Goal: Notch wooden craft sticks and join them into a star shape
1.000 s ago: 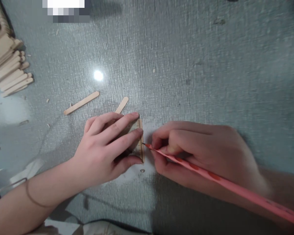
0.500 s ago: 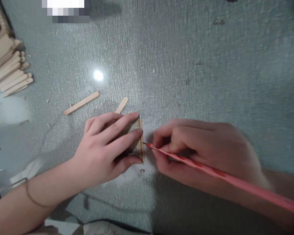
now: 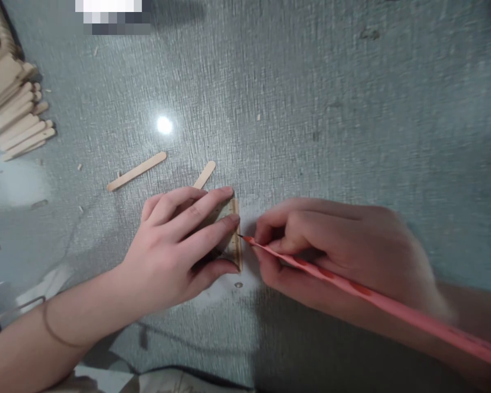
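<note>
My left hand [image 3: 167,245] presses down on a clear ruler [image 3: 224,248] with dark markings, thumb and fingertips along its right edge. A narrow wooden craft stick [image 3: 237,210] lies upright in view along that edge, partly under the ruler and fingertips. In my right hand [image 3: 331,240] is a pink pencil [image 3: 376,297], pinched close to its sharpened end. The dark pencil tip meets the edge of the craft stick, just right of my left fingertips; whether it touches the wood I cannot tell. Much of the ruler is hidden beneath my left hand.
One craft stick [image 3: 137,172] lies beyond my left hand, and another stick [image 3: 205,174] pokes out from behind its fingers. A pile of craft sticks [image 3: 18,114] sits at the far left of the grey textured table [image 3: 311,109]. Small wood scraps are scattered about.
The pencil tip has shifted very slightly up along the stick. My left hand keeps its place on the ruler, and the view has moved a touch.
</note>
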Demonstrator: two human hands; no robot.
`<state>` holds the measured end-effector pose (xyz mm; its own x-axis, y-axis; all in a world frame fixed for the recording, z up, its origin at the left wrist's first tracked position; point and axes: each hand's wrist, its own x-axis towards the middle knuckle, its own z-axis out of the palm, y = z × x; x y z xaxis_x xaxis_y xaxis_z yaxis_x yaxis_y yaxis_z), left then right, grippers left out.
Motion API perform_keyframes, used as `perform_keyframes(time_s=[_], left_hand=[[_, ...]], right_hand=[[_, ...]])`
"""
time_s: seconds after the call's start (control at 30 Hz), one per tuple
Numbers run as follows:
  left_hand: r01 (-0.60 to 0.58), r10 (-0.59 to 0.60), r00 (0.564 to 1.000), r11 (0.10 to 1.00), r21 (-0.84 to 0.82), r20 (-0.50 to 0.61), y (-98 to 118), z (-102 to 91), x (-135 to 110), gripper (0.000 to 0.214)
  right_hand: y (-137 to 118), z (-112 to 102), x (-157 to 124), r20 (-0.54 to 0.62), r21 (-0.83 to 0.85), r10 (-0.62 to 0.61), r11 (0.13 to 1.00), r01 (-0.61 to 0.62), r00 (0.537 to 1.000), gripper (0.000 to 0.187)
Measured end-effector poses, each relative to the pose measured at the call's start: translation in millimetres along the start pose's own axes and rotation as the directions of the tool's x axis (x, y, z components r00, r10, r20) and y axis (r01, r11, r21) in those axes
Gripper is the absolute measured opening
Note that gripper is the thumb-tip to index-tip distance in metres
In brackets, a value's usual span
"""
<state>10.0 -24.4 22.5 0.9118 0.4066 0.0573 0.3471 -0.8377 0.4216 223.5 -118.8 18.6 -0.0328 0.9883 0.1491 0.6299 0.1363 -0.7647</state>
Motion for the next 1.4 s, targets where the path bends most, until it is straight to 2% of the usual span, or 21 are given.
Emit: perform_keyframes(time_s=[0.63,0.8,1.1,1.4], left_hand=[[0.015,-0.015,1.000,1.000,0.010,0.008,1.1,-1.9,1.0,0.043],[0.020,-0.021,1.000,1.000,0.010,0.006,1.7,-1.8,0.9,0.042],[0.011,-0.011,1.000,1.000,0.004,-0.003,1.7,-1.5,1.7,0.042],[0.009,-0.009,1.000,1.000,-0.005,-0.003,1.7,-1.0,2.0,0.042]], right_hand=[[-1.0,-0.5,1.2,0.032,0.018,-0.003,1.000,0.002,0.999,0.029],[0.3,-0.1,0.2,0.006,0.018,-0.006,1.000,0.006,1.000,0.028],[-1.2,-2.9,1.4,0.046,0.034,0.019,0.999,-0.020,0.999,0.028],[-0.4,0.6,1.8,0.015,0.069,0.024,0.997,-0.025,1.000,0.026]])
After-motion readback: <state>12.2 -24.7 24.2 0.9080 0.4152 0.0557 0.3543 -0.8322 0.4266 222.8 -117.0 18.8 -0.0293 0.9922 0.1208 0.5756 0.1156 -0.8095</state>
